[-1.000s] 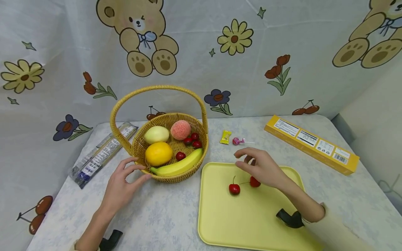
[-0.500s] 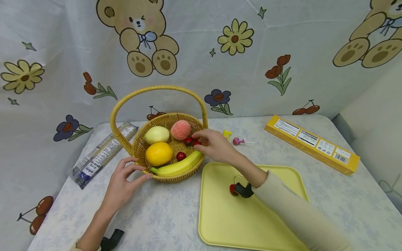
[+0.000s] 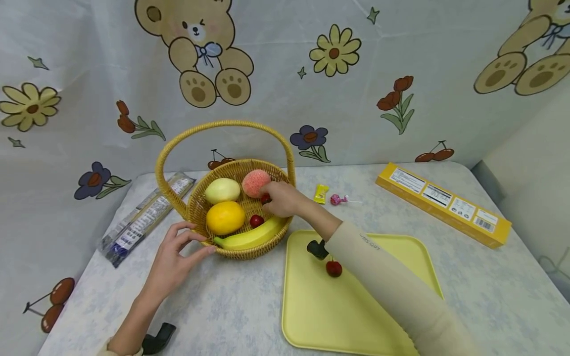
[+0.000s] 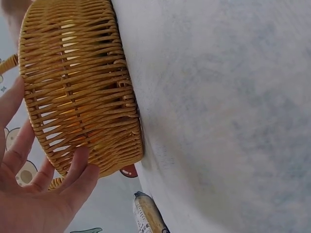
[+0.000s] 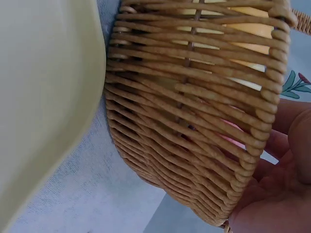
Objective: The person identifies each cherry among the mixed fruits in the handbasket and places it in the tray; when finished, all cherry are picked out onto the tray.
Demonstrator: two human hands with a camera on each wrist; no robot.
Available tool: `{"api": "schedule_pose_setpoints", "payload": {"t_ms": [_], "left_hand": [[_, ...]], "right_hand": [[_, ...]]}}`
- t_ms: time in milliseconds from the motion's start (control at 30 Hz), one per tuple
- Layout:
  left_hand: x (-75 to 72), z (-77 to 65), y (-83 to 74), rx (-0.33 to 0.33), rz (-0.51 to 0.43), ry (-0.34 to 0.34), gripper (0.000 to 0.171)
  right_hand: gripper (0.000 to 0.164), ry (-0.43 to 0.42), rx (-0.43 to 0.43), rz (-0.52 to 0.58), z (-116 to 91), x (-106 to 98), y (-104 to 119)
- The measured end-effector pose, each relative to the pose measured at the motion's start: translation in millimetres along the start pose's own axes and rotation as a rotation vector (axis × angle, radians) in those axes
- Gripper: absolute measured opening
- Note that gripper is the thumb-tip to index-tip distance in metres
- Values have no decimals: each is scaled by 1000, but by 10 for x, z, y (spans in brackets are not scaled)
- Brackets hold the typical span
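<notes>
My right hand point(image 3: 285, 199) reaches over the right rim of the wicker basket point(image 3: 242, 253), its fingers down among the cherries. One cherry point(image 3: 265, 198) shows beside the fingertips; the others there are hidden by the hand, and I cannot tell whether it pinches any. Through the weave in the right wrist view, fingers point(image 5: 277, 145) show past the basket rim. My left hand point(image 4: 43, 194) touches the basket's near left rim with fingers spread. Inside lie a banana point(image 3: 251, 236), a yellow lemon-like fruit point(image 3: 225, 218), a pale green fruit point(image 3: 222, 191), a pink peach point(image 3: 256, 183) and a single cherry point(image 3: 256, 221).
A yellow tray point(image 3: 338, 316) lies right of the basket, with a red cherry point(image 3: 334, 268) on it, partly under the right sleeve. Behind are a yellow candy point(image 3: 320, 194) and a lollipop point(image 3: 336, 200). An orange box point(image 3: 443, 205) is at right, a plastic-wrapped packet point(image 3: 144, 220) at left.
The right hand has moved left from above the tray into the basket, covering cherries there. Its sleeve now crosses the tray. The left hand has stayed at the basket rim.
</notes>
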State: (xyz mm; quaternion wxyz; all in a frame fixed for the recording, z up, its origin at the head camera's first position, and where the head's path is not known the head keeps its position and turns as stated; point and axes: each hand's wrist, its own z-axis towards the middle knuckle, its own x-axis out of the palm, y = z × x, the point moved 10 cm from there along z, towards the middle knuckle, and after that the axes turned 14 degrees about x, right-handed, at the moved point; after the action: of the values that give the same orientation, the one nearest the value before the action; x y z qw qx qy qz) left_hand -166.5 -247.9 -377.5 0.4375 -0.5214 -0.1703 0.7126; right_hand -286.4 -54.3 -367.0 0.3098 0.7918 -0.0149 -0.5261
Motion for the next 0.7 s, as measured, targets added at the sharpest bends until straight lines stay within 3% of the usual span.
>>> {"api": "schedule_pose_setpoints", "payload": {"t_ms": [267,700], "left_hand": [[5,12,10,-10,-31,12,18],[25,18,27,-44,-19,39,19]], "right_hand": [[28,86,8,-33,159,71,-7],[32,77,14,-8,213,117,-2]]}}
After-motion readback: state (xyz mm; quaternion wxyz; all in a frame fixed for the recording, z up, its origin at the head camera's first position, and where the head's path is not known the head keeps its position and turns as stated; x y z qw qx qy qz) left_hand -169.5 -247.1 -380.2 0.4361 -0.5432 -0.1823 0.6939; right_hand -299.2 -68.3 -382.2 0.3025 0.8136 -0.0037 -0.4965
